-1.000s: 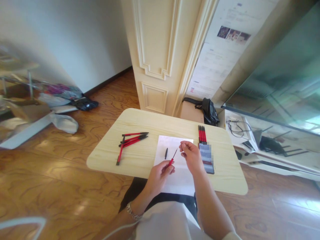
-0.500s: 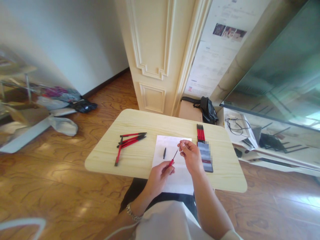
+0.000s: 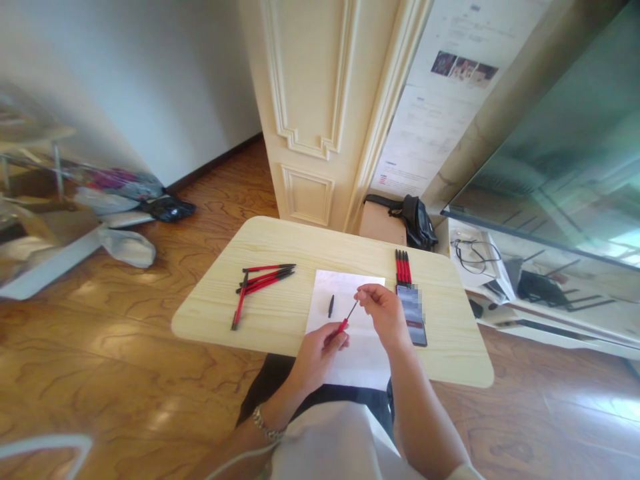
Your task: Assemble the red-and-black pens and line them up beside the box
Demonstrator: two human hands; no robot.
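My left hand [image 3: 323, 350] is closed around the red barrel [image 3: 343, 326] of a taken-apart pen. A thin dark refill [image 3: 353, 310] sticks up out of that barrel, slanting to the right. At the refill's tip my right hand [image 3: 383, 310] pinches with thumb and forefinger; whatever tiny part lies between them is too small to make out. A black pen tip section [image 3: 331, 306] lies on the white paper [image 3: 325, 283], left of my hands.
Several red and black pens [image 3: 265, 280] lie loosely at the table's left. More pens [image 3: 403, 267] stand in a neat row at the right, above a phone [image 3: 414, 317]. The light wood table [image 3: 210, 300] has rounded corners. Behind it are a cabinet door [image 3: 310, 133] and a black bag [image 3: 417, 223].
My right fingers have come slightly down onto the refill's tip, where a small gap showed before. The left hand keeps its hold on the barrel. The view has shifted slightly.
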